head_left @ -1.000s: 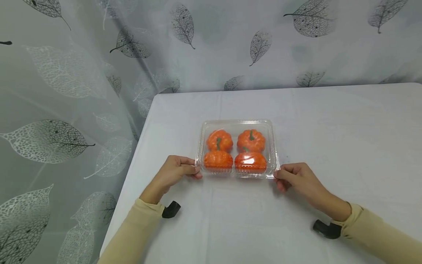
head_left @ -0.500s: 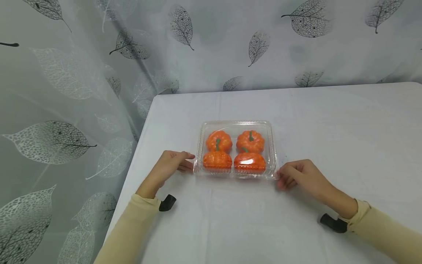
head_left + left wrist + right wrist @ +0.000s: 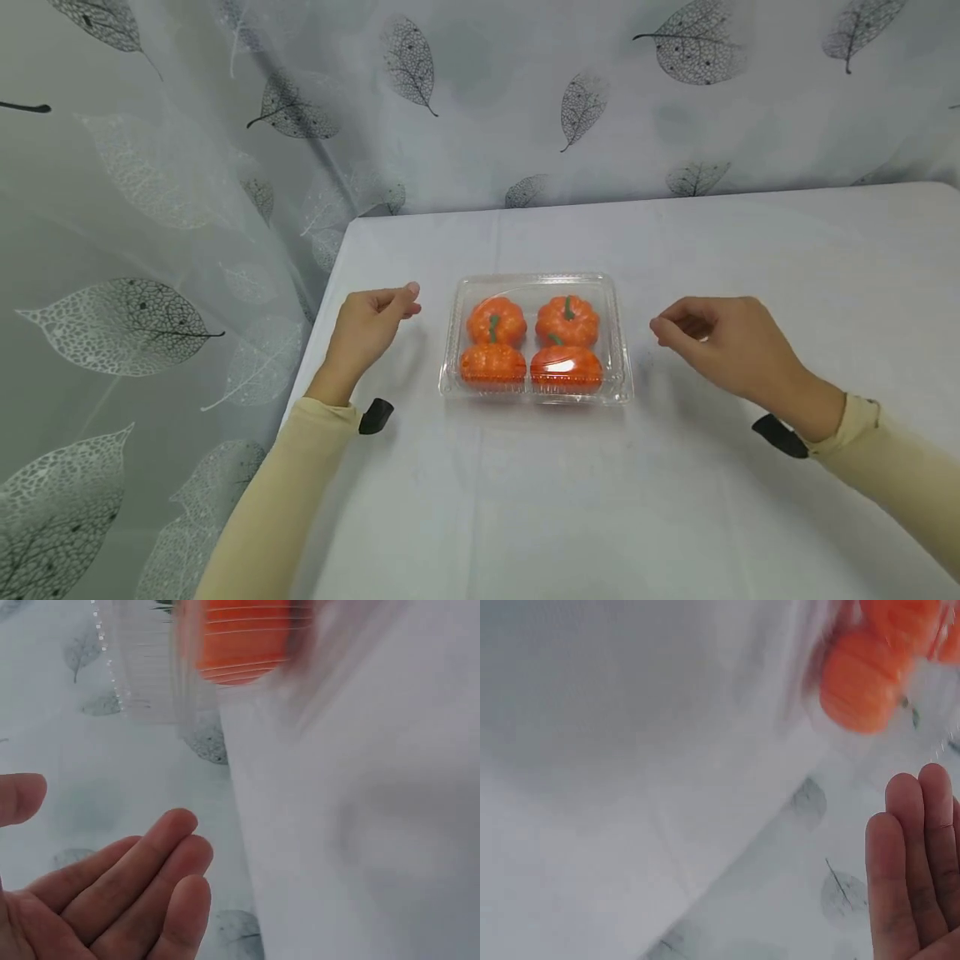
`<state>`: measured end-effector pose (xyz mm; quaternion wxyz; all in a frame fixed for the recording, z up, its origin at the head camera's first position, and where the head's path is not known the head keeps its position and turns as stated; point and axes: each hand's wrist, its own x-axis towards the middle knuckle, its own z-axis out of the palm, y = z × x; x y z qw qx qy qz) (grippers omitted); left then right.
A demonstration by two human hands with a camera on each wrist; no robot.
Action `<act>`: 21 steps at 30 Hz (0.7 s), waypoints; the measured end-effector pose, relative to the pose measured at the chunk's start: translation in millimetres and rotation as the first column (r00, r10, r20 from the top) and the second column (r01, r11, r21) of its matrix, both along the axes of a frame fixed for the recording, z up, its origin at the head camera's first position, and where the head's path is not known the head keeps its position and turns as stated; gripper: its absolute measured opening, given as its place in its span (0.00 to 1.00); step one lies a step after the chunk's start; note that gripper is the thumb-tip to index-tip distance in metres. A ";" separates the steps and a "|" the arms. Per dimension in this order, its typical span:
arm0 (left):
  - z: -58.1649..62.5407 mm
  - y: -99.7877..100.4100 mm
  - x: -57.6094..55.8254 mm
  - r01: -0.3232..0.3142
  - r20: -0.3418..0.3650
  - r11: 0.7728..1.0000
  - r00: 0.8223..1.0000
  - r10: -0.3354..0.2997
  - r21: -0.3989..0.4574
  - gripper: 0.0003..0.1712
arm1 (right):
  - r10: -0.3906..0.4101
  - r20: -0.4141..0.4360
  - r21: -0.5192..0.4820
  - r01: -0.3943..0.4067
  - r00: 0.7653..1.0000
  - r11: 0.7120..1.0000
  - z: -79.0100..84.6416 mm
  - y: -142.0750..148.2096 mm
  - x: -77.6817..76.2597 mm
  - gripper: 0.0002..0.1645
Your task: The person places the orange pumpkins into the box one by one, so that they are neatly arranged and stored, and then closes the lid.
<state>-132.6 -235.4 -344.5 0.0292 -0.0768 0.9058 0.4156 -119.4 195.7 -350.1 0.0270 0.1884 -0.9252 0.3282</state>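
A clear plastic clamshell box (image 3: 532, 285) lies on the table with its lid down. Inside, several small orange pumpkins (image 3: 567, 321) with green stems show through the plastic in two rows. Left of the box, my left hand (image 3: 365, 327) is raised, apart from it and holding nothing. On the other side my right hand (image 3: 723, 337) hovers, also bare. In the left wrist view, the left fingers (image 3: 142, 900) are extended, with the box (image 3: 150, 667) beyond them. Straight fingers (image 3: 907, 862) show in the right wrist view, below a blurred pumpkin (image 3: 862, 682).
A white cloth covers the table (image 3: 540, 500). Behind it and along its left side hangs a pale curtain (image 3: 480, 100) printed with leaves. Dark pieces are strapped at both wrists under the sleeves (image 3: 273, 492).
Both hands have let go of the box's front corners, then risen and moved outward and farther back. The box stays nearly where it was.
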 end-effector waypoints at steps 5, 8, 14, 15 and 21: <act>23.4 9.1 -16.9 -0.012 -0.190 0.999 0.982 0.005 -0.034 0.36 | 0.019 -0.215 0.066 -0.004 0.977 0.998 26.0 -0.2 -18.4 0.11; 39.8 14.6 -24.4 -0.014 -0.322 1.000 0.947 0.009 -0.014 0.33 | 0.039 -0.304 0.088 -0.013 0.952 0.996 42.4 0.4 -28.3 0.15; 65.5 27.3 -32.3 -0.006 -0.555 1.000 0.832 0.006 0.003 0.30 | 0.058 -0.469 0.084 -0.021 0.881 0.996 73.5 1.5 -42.3 0.21; 68.9 29.2 -33.1 -0.015 -0.586 1.000 0.811 0.005 -0.012 0.30 | 0.054 -0.487 0.085 -0.015 0.872 0.996 78.1 1.7 -44.1 0.22; 84.1 35.3 -39.3 -0.018 -0.708 0.991 0.701 -0.084 -0.136 0.31 | 0.013 -0.488 0.151 0.070 0.873 0.986 96.4 5.1 -53.3 0.31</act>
